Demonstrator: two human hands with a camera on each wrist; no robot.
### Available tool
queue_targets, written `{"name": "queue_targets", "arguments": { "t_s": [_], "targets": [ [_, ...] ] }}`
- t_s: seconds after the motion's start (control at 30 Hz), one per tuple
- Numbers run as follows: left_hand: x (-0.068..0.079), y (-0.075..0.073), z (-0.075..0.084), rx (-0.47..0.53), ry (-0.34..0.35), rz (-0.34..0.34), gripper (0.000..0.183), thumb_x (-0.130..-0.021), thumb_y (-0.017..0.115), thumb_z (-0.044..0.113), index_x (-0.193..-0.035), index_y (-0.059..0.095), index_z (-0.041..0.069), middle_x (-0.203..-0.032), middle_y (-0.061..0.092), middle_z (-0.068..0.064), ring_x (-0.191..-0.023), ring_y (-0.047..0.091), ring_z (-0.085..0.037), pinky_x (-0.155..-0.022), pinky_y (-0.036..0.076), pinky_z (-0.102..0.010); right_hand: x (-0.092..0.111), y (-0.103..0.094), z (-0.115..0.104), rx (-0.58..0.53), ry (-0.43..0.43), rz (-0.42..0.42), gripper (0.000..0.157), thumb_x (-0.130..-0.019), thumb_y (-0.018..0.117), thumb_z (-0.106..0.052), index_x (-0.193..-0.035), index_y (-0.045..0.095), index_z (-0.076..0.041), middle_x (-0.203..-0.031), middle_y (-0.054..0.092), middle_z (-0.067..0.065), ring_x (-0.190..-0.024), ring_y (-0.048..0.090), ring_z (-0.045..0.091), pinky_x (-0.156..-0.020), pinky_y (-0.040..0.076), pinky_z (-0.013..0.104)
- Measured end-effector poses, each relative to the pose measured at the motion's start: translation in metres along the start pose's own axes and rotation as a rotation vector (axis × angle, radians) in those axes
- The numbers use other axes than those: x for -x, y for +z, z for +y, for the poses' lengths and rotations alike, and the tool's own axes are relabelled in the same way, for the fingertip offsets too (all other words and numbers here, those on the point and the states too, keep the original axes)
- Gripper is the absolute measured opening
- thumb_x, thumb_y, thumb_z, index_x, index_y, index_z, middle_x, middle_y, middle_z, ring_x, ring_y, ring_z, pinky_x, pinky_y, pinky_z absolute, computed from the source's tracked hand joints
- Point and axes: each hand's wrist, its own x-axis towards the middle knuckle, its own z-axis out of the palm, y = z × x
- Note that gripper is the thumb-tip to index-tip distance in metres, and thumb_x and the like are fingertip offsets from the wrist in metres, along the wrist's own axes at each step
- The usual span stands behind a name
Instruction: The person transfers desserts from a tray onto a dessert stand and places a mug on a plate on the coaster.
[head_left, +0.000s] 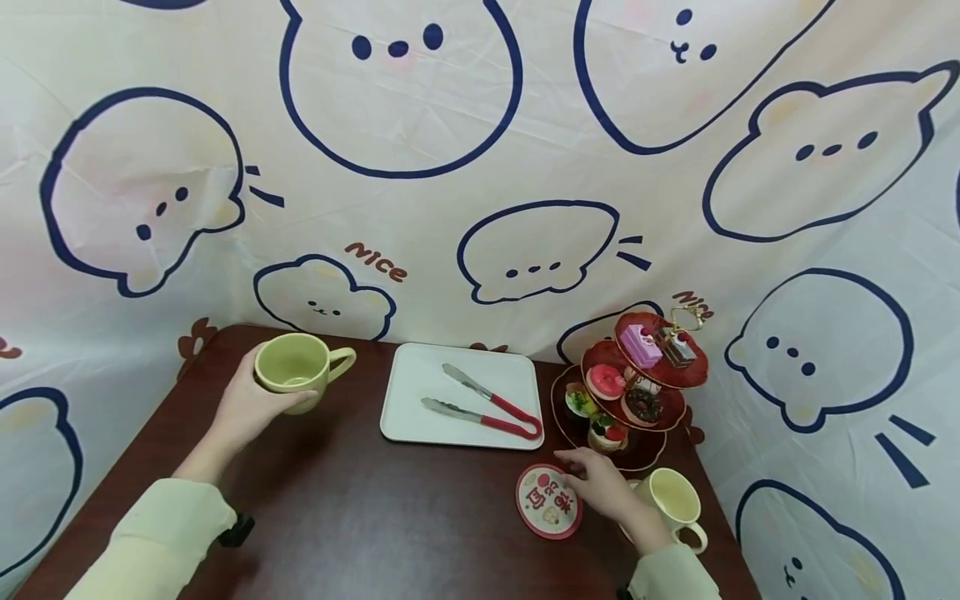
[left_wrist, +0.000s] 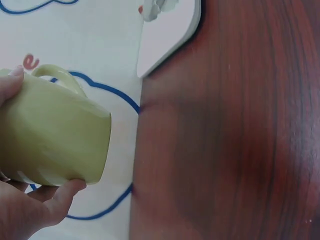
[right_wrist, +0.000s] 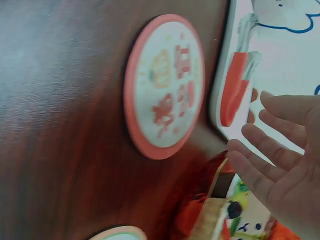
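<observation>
My left hand grips a yellow-green mug by its body, thumb on the near side, above the left part of the table. Its handle points right. The left wrist view shows the mug's side with fingers around it, and a shadow on the wood below. My right hand, fingers spread and loosely bent, hovers by the right edge of a round red-rimmed coaster. Nothing is between those fingers in the right wrist view, where the coaster lies flat on the table.
A white tray at the back middle bears red-handled tongs. Right of it stands a three-tier red stand with toy cakes and donuts. A second yellow mug stands by my right wrist. A patterned cloth hangs behind the dark wooden table.
</observation>
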Motion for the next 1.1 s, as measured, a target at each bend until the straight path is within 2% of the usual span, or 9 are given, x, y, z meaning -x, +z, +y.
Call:
{"name": "queue_targets", "arguments": {
  "t_s": [0.03,0.07,0.13,0.27,0.4,0.5,0.63,0.83,1.1],
  "targets": [
    [0.013,-0.005,0.03,-0.007,0.007,-0.014,0.1,-0.083,0.087,0.018,-0.156,0.023,-0.006,-0.148,0.037,-0.032,-0.127,0.041,-0.045,-0.093,0.046,-0.045,0.0,-0.002,-0.003,-0.005,-0.008,-0.002,0.036,-0.095,0.07,-0.003,-0.131,0.068,0.0,-0.122,0.066,0.014,-0.106,0.065,0.032,-0.087,0.057,0.048],
    [0.021,-0.01,0.049,0.003,0.007,-0.055,0.099,-0.085,0.086,0.02,-0.156,0.022,-0.007,-0.148,0.036,-0.033,-0.128,0.041,-0.045,-0.094,0.047,-0.04,-0.001,-0.004,-0.006,-0.007,-0.017,-0.002,0.036,-0.095,0.07,-0.004,-0.131,0.067,0.0,-0.122,0.066,0.014,-0.107,0.065,0.032,-0.088,0.057,0.048],
    [0.025,-0.006,0.064,0.015,0.014,-0.062,0.1,-0.084,0.087,0.018,-0.155,0.022,-0.009,-0.146,0.036,-0.036,-0.125,0.041,-0.049,-0.089,0.047,-0.037,-0.002,-0.007,-0.011,-0.007,-0.037,-0.004,0.037,-0.096,0.069,-0.005,-0.133,0.066,0.001,-0.122,0.066,0.014,-0.108,0.064,0.033,-0.089,0.057,0.05],
    [0.024,0.002,0.062,0.062,0.019,-0.076,0.105,-0.079,0.09,0.019,-0.156,0.023,-0.004,-0.145,0.038,-0.033,-0.125,0.041,-0.048,-0.086,0.048,-0.039,-0.005,-0.014,-0.021,0.002,-0.066,-0.012,0.04,-0.097,0.07,-0.01,-0.135,0.065,0.0,-0.124,0.065,0.014,-0.11,0.064,0.033,-0.091,0.056,0.05],
    [0.025,0.009,0.064,0.061,-0.004,-0.117,0.109,-0.077,0.092,0.023,-0.158,0.022,0.001,-0.147,0.042,-0.025,-0.127,0.044,-0.04,-0.093,0.047,-0.047,-0.008,-0.02,-0.03,0.015,-0.072,-0.012,0.042,-0.097,0.071,-0.013,-0.137,0.064,-0.003,-0.126,0.065,0.013,-0.111,0.064,0.031,-0.093,0.056,0.051],
    [0.027,0.014,0.069,0.064,-0.005,-0.149,0.108,-0.077,0.093,0.022,-0.158,0.024,0.003,-0.147,0.043,-0.022,-0.128,0.045,-0.036,-0.095,0.047,-0.044,-0.011,-0.023,-0.038,0.031,-0.076,-0.004,0.043,-0.097,0.071,-0.014,-0.139,0.064,-0.006,-0.126,0.066,0.011,-0.111,0.064,0.029,-0.093,0.056,0.051],
    [0.033,0.022,0.079,0.071,0.011,-0.174,0.106,-0.075,0.093,0.022,-0.156,0.028,0.004,-0.145,0.045,-0.02,-0.127,0.046,-0.034,-0.095,0.048,-0.04,-0.014,-0.026,-0.045,0.038,-0.092,-0.012,0.043,-0.098,0.07,-0.016,-0.14,0.063,-0.008,-0.128,0.065,0.011,-0.113,0.063,0.029,-0.093,0.055,0.05],
    [0.044,0.038,0.087,0.074,0.048,-0.186,0.107,-0.071,0.096,0.024,-0.155,0.033,0.005,-0.143,0.05,-0.017,-0.125,0.05,-0.033,-0.098,0.046,-0.051,-0.014,-0.026,-0.055,0.009,-0.122,-0.031,0.045,-0.098,0.07,-0.016,-0.141,0.061,-0.005,-0.129,0.064,0.016,-0.113,0.064,0.034,-0.093,0.056,0.052],
    [0.056,0.057,0.095,0.12,0.082,-0.212,0.105,-0.067,0.098,0.022,-0.152,0.038,0.006,-0.14,0.053,-0.016,-0.123,0.053,-0.032,-0.097,0.048,-0.052,-0.016,-0.025,-0.073,-0.019,-0.203,-0.051,0.049,-0.098,0.071,-0.016,-0.143,0.058,-0.003,-0.133,0.063,0.017,-0.114,0.064,0.031,-0.094,0.056,0.048]
  ]
}}
